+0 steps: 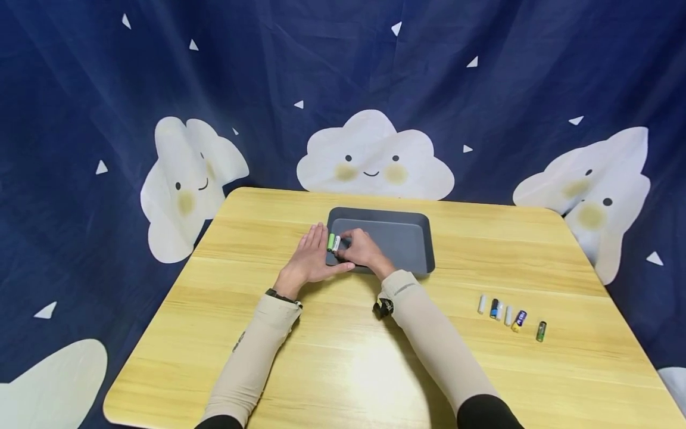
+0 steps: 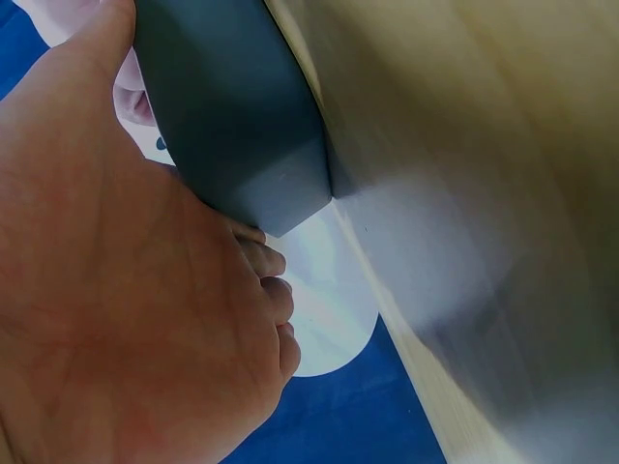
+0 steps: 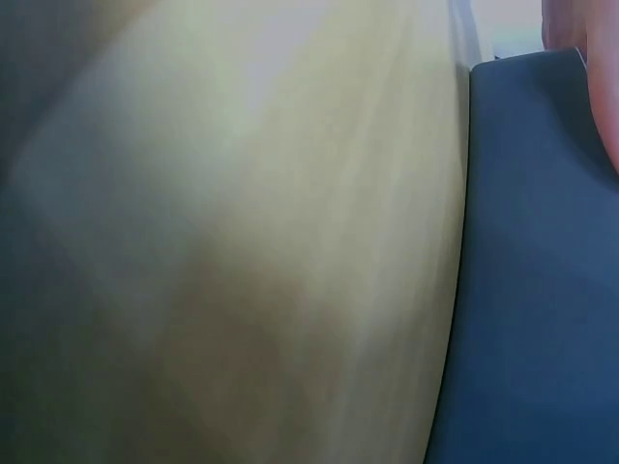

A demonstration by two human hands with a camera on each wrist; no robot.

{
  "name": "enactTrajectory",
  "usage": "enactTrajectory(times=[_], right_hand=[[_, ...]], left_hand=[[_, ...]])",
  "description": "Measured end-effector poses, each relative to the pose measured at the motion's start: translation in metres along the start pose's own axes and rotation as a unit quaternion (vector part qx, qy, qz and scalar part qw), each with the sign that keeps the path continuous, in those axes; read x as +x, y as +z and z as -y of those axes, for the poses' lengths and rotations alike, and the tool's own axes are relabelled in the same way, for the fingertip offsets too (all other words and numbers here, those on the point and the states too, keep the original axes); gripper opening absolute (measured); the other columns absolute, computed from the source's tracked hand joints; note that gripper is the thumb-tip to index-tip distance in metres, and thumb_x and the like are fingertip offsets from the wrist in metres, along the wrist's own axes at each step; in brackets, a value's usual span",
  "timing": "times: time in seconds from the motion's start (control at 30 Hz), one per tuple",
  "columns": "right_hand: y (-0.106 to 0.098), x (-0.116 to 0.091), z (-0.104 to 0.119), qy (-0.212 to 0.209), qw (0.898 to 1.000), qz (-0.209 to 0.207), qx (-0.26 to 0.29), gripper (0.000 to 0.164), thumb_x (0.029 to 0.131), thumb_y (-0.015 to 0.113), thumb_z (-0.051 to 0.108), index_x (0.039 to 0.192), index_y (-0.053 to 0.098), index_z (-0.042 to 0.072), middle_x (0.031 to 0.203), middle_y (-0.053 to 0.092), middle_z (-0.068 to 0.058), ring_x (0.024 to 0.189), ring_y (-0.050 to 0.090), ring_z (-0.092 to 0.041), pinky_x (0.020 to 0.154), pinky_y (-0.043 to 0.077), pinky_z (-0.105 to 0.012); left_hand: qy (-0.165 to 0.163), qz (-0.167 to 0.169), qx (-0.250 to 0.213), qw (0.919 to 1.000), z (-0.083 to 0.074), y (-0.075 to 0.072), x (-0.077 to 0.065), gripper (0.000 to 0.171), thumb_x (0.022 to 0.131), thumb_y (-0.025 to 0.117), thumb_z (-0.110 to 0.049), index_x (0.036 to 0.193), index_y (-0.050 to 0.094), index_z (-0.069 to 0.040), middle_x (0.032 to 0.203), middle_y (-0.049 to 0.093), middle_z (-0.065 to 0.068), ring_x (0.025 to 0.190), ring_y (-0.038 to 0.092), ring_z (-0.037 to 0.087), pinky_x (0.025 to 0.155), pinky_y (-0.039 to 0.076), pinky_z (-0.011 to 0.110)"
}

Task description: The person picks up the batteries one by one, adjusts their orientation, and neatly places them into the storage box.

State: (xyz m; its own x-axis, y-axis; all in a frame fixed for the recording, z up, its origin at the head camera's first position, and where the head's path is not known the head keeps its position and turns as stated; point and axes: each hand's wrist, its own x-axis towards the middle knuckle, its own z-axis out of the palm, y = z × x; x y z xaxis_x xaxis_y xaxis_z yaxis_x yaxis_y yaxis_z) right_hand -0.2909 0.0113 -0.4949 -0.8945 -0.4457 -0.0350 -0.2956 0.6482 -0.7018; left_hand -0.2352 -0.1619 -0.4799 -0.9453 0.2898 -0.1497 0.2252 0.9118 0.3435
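Head view, straight-fingered left hand point(image 1: 309, 257) at left edge of gray tray point(image 1: 399, 241), right hand point(image 1: 362, 249) pinching white battery point(image 1: 336, 243), green battery point(image 1: 330, 242) alongside

Right wrist | dark tray point(image 3: 537, 271) at right | wooden table point(image 3: 329, 242) beside it | hand point(image 3: 604, 68) upper right corner

You are wearing 2 fitted beige fabric sleeves point(image 1: 252, 357), with black cloth point(image 1: 489, 412) showing beyond them; the left is bearing a small dark marking point(image 1: 239, 341). A black strap point(image 1: 283, 297) is circling your left wrist point(image 1: 288, 283), and a small black device point(image 1: 383, 308) is sitting at your right cuff point(image 1: 401, 285).
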Motion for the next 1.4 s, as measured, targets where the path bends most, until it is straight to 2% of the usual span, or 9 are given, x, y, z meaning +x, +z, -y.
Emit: enactTrajectory(times=[0.33, 0.57, 0.8, 0.97, 1.07, 1.13, 1.23, 1.3, 1.4], right_hand=[[-0.001, 0.003, -0.005, -0.002, 1.0, 0.015, 0.014, 0.051, 0.091, 0.078, 0.018, 0.138, 0.066, 0.004, 0.118, 0.077, -0.016, 0.05, 0.042, -0.008, 0.057, 0.04, -0.022], [-0.001, 0.003, -0.004, -0.004, 1.0, 0.014, 0.016, 0.051, 0.092, 0.078, 0.018, 0.139, 0.066, 0.005, 0.09, 0.079, -0.015, 0.046, 0.039, -0.007, 0.05, 0.034, -0.022], [-0.002, 0.003, -0.003, -0.003, 1.0, 0.012, 0.015, 0.05, 0.091, 0.079, 0.018, 0.138, 0.066, 0.006, 0.108, 0.079, -0.015, 0.047, 0.038, -0.008, 0.055, 0.037, -0.022], [-0.002, 0.002, -0.004, -0.004, 1.0, 0.012, 0.013, 0.055, 0.09, 0.08, 0.019, 0.14, 0.064, 0.004, 0.113, 0.078, -0.016, 0.047, 0.039, -0.008, 0.056, 0.039, -0.022], [-0.002, 0.001, -0.004, -0.002, 1.0, 0.014, 0.02, 0.061, 0.089, 0.081, 0.02, 0.143, 0.06, 0.001, 0.099, 0.078, -0.018, 0.048, 0.04, -0.008, 0.055, 0.039, -0.023], [-0.004, -0.001, -0.004, 0.004, 1.0, 0.015, 0.025, 0.065, 0.089, 0.081, 0.022, 0.146, 0.057, 0.0, 0.084, 0.075, -0.013, 0.049, 0.042, -0.008, 0.057, 0.04, -0.022], [-0.009, -0.005, -0.005, 0.017, 0.999, 0.018, 0.036, 0.067, 0.09, 0.081, 0.024, 0.147, 0.055, -0.001, 0.062, 0.059, -0.001, 0.05, 0.043, -0.009, 0.056, 0.039, -0.024], [-0.015, -0.009, -0.007, 0.023, 0.999, 0.016, 0.045, 0.065, 0.091, 0.08, 0.024, 0.146, 0.056, 0.0, 0.055, 0.048, 0.006, 0.048, 0.04, -0.009, 0.053, 0.037, -0.024], [-0.027, -0.015, -0.011, 0.025, 0.997, 0.008, 0.071, 0.058, 0.092, 0.078, 0.022, 0.143, 0.059, 0.001, 0.05, 0.037, 0.008, 0.044, 0.033, -0.008, 0.047, 0.03, -0.024]], left_hand=[[0.004, 0.003, -0.007, 1.0, -0.002, -0.001, -0.001, 0.121, 0.091, 0.054, -0.077, 0.164, 0.0, 0.004, 0.174, -0.005, 0.022, 0.164, -0.003, 0.036, 0.134, 0.009, 0.052], [0.0, 0.008, 0.002, 1.0, 0.0, 0.001, 0.002, 0.123, 0.09, 0.049, -0.081, 0.164, -0.002, 0.002, 0.174, -0.008, 0.02, 0.164, -0.007, 0.035, 0.134, 0.006, 0.051], [0.0, 0.005, -0.003, 1.0, -0.002, -0.002, 0.001, 0.12, 0.091, 0.053, -0.077, 0.164, 0.0, 0.002, 0.175, -0.006, 0.02, 0.164, -0.005, 0.035, 0.134, 0.007, 0.052], [-0.002, 0.004, 0.0, 1.0, -0.002, -0.001, 0.001, 0.121, 0.091, 0.054, -0.077, 0.164, 0.0, 0.003, 0.174, -0.006, 0.021, 0.164, -0.005, 0.035, 0.134, 0.008, 0.052], [-0.003, 0.004, 0.003, 1.0, -0.001, 0.0, 0.001, 0.122, 0.091, 0.053, -0.078, 0.164, -0.001, 0.002, 0.174, -0.006, 0.021, 0.164, -0.005, 0.035, 0.134, 0.008, 0.051], [-0.004, 0.004, 0.003, 1.0, -0.001, 0.0, 0.001, 0.122, 0.09, 0.053, -0.079, 0.164, -0.001, 0.002, 0.174, -0.006, 0.021, 0.164, -0.004, 0.035, 0.134, 0.008, 0.051], [-0.006, 0.007, 0.003, 1.0, 0.0, 0.0, 0.001, 0.122, 0.09, 0.053, -0.079, 0.164, -0.001, 0.002, 0.174, -0.006, 0.02, 0.164, -0.005, 0.034, 0.134, 0.007, 0.051], [-0.007, 0.009, 0.005, 0.9999, 0.0, 0.001, 0.001, 0.123, 0.09, 0.052, -0.079, 0.164, -0.002, 0.002, 0.175, -0.007, 0.02, 0.164, -0.005, 0.034, 0.134, 0.007, 0.05], [-0.01, 0.011, 0.007, 0.9999, 0.001, 0.001, 0.003, 0.124, 0.089, 0.052, -0.081, 0.164, -0.004, 0.001, 0.175, -0.008, 0.02, 0.164, -0.006, 0.034, 0.134, 0.007, 0.05]])
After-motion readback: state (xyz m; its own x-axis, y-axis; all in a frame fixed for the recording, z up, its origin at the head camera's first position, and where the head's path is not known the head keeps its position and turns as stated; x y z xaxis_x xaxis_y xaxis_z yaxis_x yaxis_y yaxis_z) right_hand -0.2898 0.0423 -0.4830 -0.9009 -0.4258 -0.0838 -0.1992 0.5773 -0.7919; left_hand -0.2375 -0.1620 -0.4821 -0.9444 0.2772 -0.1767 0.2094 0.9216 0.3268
